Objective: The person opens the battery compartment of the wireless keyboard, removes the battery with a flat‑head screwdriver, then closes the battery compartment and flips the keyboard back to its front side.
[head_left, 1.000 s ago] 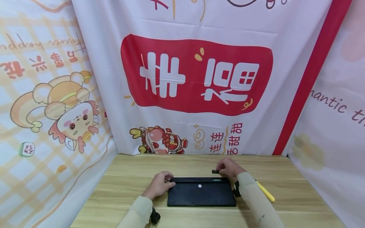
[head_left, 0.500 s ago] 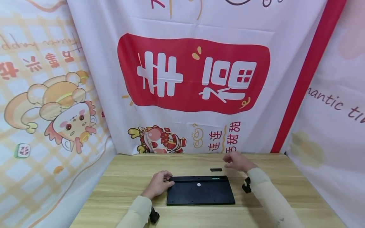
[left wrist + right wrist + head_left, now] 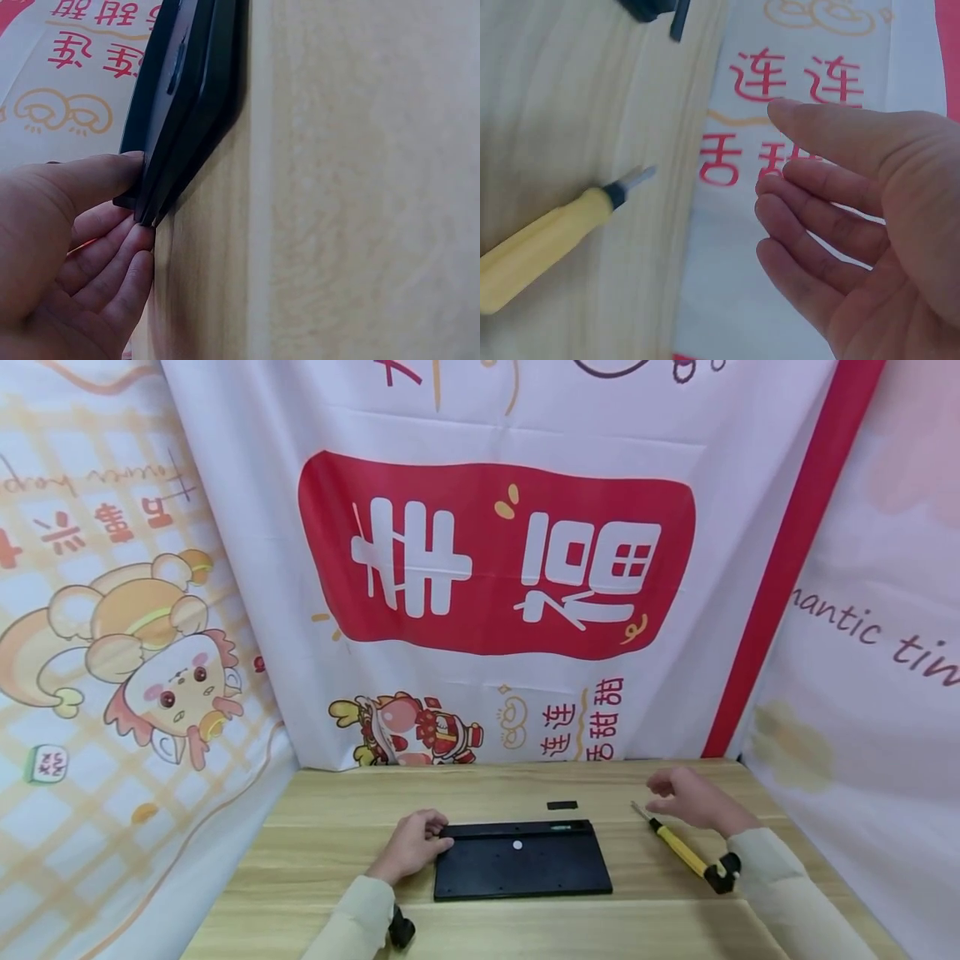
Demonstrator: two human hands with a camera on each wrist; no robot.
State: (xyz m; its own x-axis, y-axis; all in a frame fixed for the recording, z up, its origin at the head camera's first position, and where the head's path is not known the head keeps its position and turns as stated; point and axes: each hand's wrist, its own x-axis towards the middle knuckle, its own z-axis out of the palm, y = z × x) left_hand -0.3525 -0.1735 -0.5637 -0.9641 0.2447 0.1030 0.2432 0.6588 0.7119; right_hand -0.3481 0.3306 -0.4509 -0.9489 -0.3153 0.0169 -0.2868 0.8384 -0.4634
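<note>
A black keyboard [image 3: 525,870] lies face down on the wooden table, a white round sticker on its back. In its open battery slot [image 3: 561,827] something greenish shows, too small to tell. My left hand [image 3: 411,845] pinches the keyboard's left corner, thumb on top and fingers at the edge, as the left wrist view also shows. Behind the keyboard lies a small black battery cover [image 3: 562,805], apart from it. My right hand [image 3: 693,799] hovers by the tip of a yellow-handled screwdriver [image 3: 678,850], holding nothing; in the right wrist view its fingers are loosely bent, apart from the screwdriver.
The wooden table [image 3: 337,802] ends at a white printed cloth [image 3: 495,710] hanging behind it. More printed cloth hangs on the left [image 3: 172,652] and on the right [image 3: 862,735]. A black wrist camera [image 3: 723,872] sits on the right wrist.
My right hand has let go of the battery cover, leaving it behind the keyboard, and has moved right to near the screwdriver. My left hand stays on the keyboard's corner.
</note>
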